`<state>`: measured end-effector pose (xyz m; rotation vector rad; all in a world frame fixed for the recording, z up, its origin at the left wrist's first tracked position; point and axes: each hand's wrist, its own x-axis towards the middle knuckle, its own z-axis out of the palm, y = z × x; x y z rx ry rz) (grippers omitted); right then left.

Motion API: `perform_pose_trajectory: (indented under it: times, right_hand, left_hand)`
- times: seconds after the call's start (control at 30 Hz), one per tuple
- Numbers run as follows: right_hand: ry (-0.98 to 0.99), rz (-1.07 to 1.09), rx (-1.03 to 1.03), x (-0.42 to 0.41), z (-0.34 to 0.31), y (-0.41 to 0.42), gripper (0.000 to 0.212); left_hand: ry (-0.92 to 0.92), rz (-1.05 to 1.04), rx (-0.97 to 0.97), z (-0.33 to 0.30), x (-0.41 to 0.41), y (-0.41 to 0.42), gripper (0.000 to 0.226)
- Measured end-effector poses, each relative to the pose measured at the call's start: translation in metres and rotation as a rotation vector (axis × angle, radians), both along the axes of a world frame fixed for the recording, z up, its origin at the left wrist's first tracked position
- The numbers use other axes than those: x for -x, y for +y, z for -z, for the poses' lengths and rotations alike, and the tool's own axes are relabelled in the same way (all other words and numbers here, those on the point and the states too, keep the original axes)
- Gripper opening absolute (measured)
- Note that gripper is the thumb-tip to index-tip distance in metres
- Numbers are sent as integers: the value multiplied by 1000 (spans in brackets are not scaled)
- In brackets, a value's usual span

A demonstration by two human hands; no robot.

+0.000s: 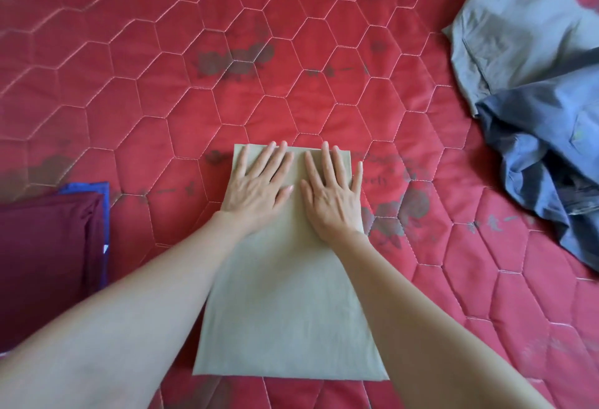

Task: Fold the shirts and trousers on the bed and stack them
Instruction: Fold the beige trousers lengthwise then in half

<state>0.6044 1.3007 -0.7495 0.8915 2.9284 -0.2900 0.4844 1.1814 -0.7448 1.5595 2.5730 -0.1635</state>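
Note:
A beige garment [288, 305], folded into a long flat rectangle, lies in front of me on the red quilted bed [194, 84]. My left hand [259, 185] and my right hand [334, 194] press flat on its far end, side by side, with fingers straight and spread. At the left sits a stack of folded clothes: a maroon piece [45, 253] on top of a blue one [87, 187]. At the right lie unfolded clothes: a light grey garment [512, 35] and a crumpled blue-grey one [547, 149].
The bed's red cover with hexagon stitching and faded dark prints stretches across the whole view. Bare quilt lies between the beige garment and the heap at the right, and beyond my hands.

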Motion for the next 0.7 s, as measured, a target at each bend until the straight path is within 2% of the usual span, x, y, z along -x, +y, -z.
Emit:
perform_pose_trajectory:
  times: [0.13, 0.27, 0.37, 0.43, 0.5, 0.6, 0.7]
  right_hand:
    - [82, 116, 48, -31, -3, -23, 54]
    - [75, 321, 90, -97, -10, -69, 61]
    - [42, 521, 160, -141, -18, -97, 69]
    - [36, 576, 186, -155, -22, -105, 71]
    - [25, 619, 248, -159, -25, -102, 62]
    - [28, 662, 403, -155, -29, -91, 31]
    - [-14, 592, 387, -152, -32, -77, 41]
  left_hand:
    - [-6, 48, 85, -6, 18, 17, 70]
    - [-110, 94, 114, -19, 36, 34, 77]
    - [-145, 86, 117, -25, 39, 42, 72]
    - [-160, 36, 118, -25, 39, 45, 66]
    - [-155, 2, 113, -24, 38, 46, 64]
    - [-159, -25, 95, -22, 39, 42, 64]
    - [-180, -99, 77, -24, 38, 30, 60]
